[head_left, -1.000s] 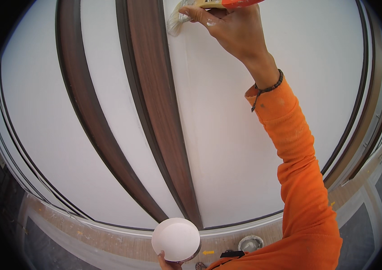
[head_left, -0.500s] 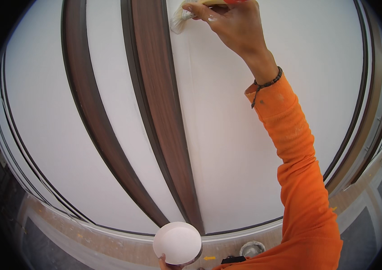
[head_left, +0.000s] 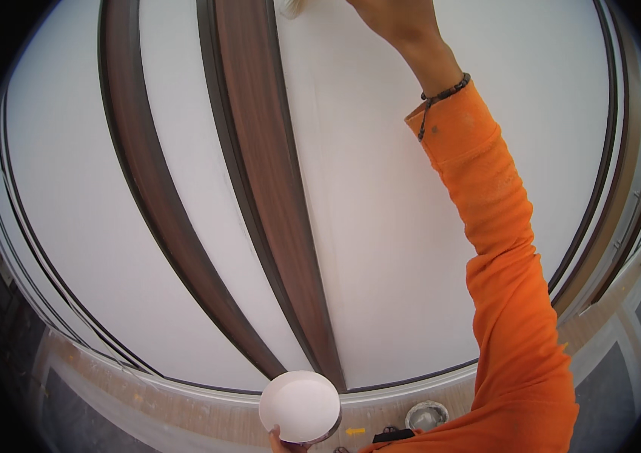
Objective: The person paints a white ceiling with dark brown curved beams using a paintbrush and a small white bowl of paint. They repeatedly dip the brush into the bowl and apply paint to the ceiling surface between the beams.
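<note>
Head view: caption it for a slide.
Right hand raised against white wall; left hand holds white bowl.

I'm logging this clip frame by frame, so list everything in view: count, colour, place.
white wall panel: several, white, filling the view
wooden strip: two broad, dark brown, running up between the panels
bowl: one, white, bottom centre
round tin: one, grey, on the floor right of the bowl
brush tip: one, whitish, top edge, mostly cut off
beaded bracelet: one, dark, right wrist
orange sleeve: one, right arm
left hand: under the bowl, holding it
right hand: raised, top edge, partly out of frame
</note>
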A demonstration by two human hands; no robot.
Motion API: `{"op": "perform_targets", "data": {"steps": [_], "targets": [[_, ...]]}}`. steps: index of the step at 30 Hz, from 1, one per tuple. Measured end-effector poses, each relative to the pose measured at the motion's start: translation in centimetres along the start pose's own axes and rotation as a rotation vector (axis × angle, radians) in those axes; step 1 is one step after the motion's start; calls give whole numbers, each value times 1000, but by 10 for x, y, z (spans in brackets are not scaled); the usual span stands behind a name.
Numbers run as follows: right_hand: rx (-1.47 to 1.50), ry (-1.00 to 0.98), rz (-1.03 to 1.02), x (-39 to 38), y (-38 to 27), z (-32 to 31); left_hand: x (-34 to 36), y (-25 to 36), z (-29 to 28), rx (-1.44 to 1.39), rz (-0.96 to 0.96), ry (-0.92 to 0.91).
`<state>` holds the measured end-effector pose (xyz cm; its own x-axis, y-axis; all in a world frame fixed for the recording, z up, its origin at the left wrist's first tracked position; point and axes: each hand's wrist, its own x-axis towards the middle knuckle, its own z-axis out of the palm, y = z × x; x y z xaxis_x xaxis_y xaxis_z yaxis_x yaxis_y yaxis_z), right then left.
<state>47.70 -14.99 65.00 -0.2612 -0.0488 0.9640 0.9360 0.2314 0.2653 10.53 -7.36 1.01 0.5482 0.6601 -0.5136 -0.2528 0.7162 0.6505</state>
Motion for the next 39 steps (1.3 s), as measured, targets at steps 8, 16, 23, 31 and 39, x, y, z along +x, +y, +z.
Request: {"op": "perform_targets", "data": {"steps": [8, 16, 23, 31, 39], "targets": [[-133, 238, -265, -11, 15, -2, -45, 18, 38, -31, 173, 7], [-354, 31, -124, -202, -78, -19, -36, 20, 4, -52, 212, 75], [-274, -8, 111, -279, -123, -18, -35, 31, -4, 31, 177, 12], [-241, 63, 43, -232, -112, -7, -38, 23, 11, -6, 219, -10], [-222, 66, -9, -202, -94, 1, -43, 30, 28, 9, 192, 36]]}}
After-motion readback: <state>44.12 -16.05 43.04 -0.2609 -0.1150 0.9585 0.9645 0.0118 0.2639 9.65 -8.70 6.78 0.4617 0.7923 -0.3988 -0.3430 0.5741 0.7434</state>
